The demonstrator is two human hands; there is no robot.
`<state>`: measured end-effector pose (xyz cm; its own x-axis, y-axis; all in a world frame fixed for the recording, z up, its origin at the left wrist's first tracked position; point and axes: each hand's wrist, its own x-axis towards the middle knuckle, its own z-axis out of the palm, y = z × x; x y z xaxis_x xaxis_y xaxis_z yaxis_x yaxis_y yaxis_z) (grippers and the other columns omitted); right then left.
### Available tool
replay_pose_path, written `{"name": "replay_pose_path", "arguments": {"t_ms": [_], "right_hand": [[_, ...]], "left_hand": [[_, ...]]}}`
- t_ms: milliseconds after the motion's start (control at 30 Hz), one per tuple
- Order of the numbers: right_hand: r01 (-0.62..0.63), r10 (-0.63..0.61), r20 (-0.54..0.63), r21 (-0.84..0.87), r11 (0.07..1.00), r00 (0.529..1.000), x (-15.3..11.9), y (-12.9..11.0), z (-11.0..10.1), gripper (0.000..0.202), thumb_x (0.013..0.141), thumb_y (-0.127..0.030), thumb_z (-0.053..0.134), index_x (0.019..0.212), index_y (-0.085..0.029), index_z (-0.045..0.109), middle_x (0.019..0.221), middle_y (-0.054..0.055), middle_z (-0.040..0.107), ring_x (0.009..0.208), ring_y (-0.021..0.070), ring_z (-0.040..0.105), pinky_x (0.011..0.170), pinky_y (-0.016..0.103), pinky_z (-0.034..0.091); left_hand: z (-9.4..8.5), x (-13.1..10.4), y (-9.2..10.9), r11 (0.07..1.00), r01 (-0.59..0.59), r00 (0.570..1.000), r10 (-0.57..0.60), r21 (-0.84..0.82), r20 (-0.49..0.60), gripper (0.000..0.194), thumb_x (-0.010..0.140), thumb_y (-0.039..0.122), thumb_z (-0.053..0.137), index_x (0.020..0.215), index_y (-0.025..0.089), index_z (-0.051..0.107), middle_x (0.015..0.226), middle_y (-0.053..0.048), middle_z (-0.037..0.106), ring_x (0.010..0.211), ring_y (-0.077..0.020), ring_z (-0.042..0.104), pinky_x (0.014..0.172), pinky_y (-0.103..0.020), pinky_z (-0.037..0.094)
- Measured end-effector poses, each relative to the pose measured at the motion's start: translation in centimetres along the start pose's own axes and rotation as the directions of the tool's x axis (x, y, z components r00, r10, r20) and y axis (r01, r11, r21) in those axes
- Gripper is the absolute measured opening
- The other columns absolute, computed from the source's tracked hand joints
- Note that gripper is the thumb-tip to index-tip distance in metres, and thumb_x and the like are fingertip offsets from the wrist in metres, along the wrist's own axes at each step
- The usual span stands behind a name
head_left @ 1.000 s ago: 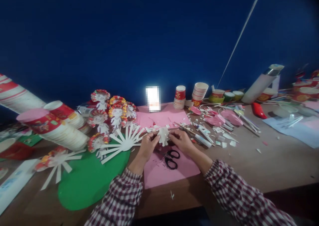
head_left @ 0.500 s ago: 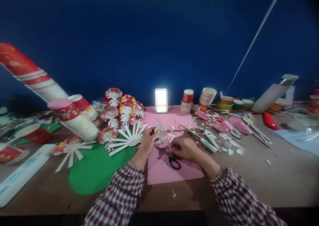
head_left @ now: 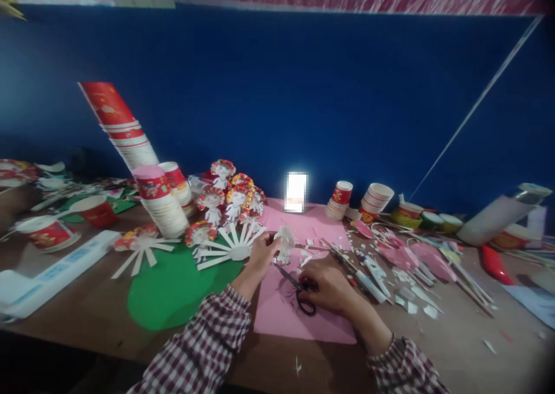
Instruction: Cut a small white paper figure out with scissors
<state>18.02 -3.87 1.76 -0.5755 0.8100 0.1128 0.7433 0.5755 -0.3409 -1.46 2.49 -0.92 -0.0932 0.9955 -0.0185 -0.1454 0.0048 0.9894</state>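
A small white paper cutout [head_left: 285, 245] is pinched upright between the thumb and fingers of my left hand [head_left: 262, 259]. My right hand [head_left: 328, 286] is closed round the black-handled scissors [head_left: 307, 302], whose blades point up and left, just below the cutout. The blades look apart from the paper. Both hands are over a pink sheet [head_left: 281, 319] with small dark clippings on it. Left of my left hand lies a white paper fan of strips [head_left: 238, 250], partly on a green sheet [head_left: 169, 295]. Behind it stand several paper dolls [head_left: 237, 200] with red and yellow headdresses.
Stacked paper cups [head_left: 167, 209] lean at the left, near a white power strip [head_left: 65, 275]. More cups [head_left: 341, 198] stand behind the pink sheet beside a bright blurred-out rectangle [head_left: 296, 191]. Pens [head_left: 368, 284], paper scraps and pink pieces [head_left: 433, 261] litter the right side.
The view has tilted up and turned left, so the wall's striped band now shows. Both hands keep hold of the cutout and scissors, with little visible movement over the pink sheet.
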Motion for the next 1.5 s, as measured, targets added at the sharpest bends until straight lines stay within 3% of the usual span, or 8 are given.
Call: {"name": "replay_pose_path", "arguments": {"t_ms": [300,767,900,967,1033,1167,1300,1500], "right_hand": [[-0.056,0.057,0.087,-0.017,0.998,0.995,-0.4,-0.5,-0.6,0.036,0.063,-0.047,0.077,0.088,-0.022,0.07,0.078,0.002,0.069,0.071,0.0181,0.059,0.061,0.025,0.032],[-0.122,0.128,0.116,-0.058,0.991,0.985,-0.5,-0.3,-0.5,0.018,0.069,-0.03,0.067,0.083,-0.02,0.071,0.075,0.004,0.07,0.07,0.0187,0.062,0.061,0.025,0.035],[-0.113,0.103,0.065,0.168,0.979,0.993,-0.6,0.0,-0.8,0.018,0.072,-0.02,0.059,0.085,-0.017,0.071,0.073,0.004,0.068,0.068,0.0164,0.06,0.062,0.025,0.039],[-0.147,0.128,0.072,0.427,0.892,0.989,-0.6,0.5,-0.8,0.026,0.074,-0.021,0.057,0.096,-0.014,0.069,0.075,0.004,0.068,0.066,0.0153,0.06,0.061,0.025,0.042],[-0.237,0.192,0.142,0.668,0.706,0.971,-0.5,1.1,-0.7,0.036,0.076,-0.028,0.061,0.108,-0.012,0.064,0.075,0.005,0.067,0.062,0.0146,0.059,0.055,0.024,0.042],[-0.284,0.248,0.196,0.872,0.398,0.949,-0.1,1.2,-0.2,0.053,0.072,-0.042,0.072,0.113,-0.012,0.06,0.076,0.004,0.065,0.061,0.0118,0.057,0.05,0.021,0.04],[-0.289,0.261,0.221,0.921,0.262,0.94,0.2,0.5,0.5,0.051,0.072,-0.044,0.074,0.112,-0.015,0.059,0.085,0.005,0.066,0.056,0.0068,0.052,0.042,0.015,0.029],[-0.296,0.222,0.255,0.938,0.18,0.941,0.0,-0.5,0.4,0.049,0.076,-0.048,0.07,0.112,-0.019,0.053,0.081,0.002,0.064,0.049,0.0038,0.042,0.04,0.014,0.024]], "left_hand": [[-0.4,-0.3,1.4,1.0,-0.016,0.996,0.015,-0.012,-0.093,0.028,0.06,0.035,0.074,0.075,0.014,0.064,0.06,0.002,0.055,0.054,-0.0105,0.053,0.052,-0.022,0.049],[-0.6,-0.3,1.7,1.0,-0.023,0.992,0.022,-0.009,-0.122,0.03,0.061,0.034,0.073,0.082,0.014,0.065,0.066,0.001,0.056,0.056,-0.0097,0.053,0.051,-0.021,0.048],[-0.7,0.0,1.5,0.999,-0.013,0.988,0.006,-0.041,-0.155,0.033,0.06,0.034,0.075,0.084,0.014,0.065,0.066,0.001,0.055,0.059,-0.0107,0.054,0.052,-0.022,0.05],[-0.8,0.1,1.4,0.998,-0.02,0.985,0.008,-0.066,-0.17,0.032,0.06,0.034,0.075,0.083,0.014,0.064,0.067,0.002,0.054,0.06,-0.0104,0.054,0.053,-0.022,0.05],[-0.9,0.2,1.2,0.996,-0.017,0.985,0.001,-0.09,-0.175,0.032,0.061,0.034,0.074,0.083,0.015,0.063,0.068,0.002,0.053,0.06,-0.0097,0.054,0.054,-0.022,0.05],[-0.9,0.4,1.0,0.991,0.012,0.983,-0.036,-0.133,-0.179,0.033,0.059,0.034,0.075,0.084,0.016,0.062,0.069,0.002,0.054,0.059,-0.0092,0.055,0.054,-0.022,0.05],[-0.8,0.4,0.8,0.992,0.024,0.987,-0.043,-0.124,-0.155,0.036,0.06,0.032,0.075,0.09,0.015,0.062,0.078,-0.002,0.06,0.062,-0.0104,0.057,0.054,-0.022,0.05],[-0.6,0.0,1.0,0.987,0.011,0.99,-0.034,-0.161,-0.14,0.033,0.062,0.032,0.073,0.088,0.015,0.061,0.078,-0.001,0.059,0.066,-0.0106,0.057,0.06,-0.023,0.052]]}}
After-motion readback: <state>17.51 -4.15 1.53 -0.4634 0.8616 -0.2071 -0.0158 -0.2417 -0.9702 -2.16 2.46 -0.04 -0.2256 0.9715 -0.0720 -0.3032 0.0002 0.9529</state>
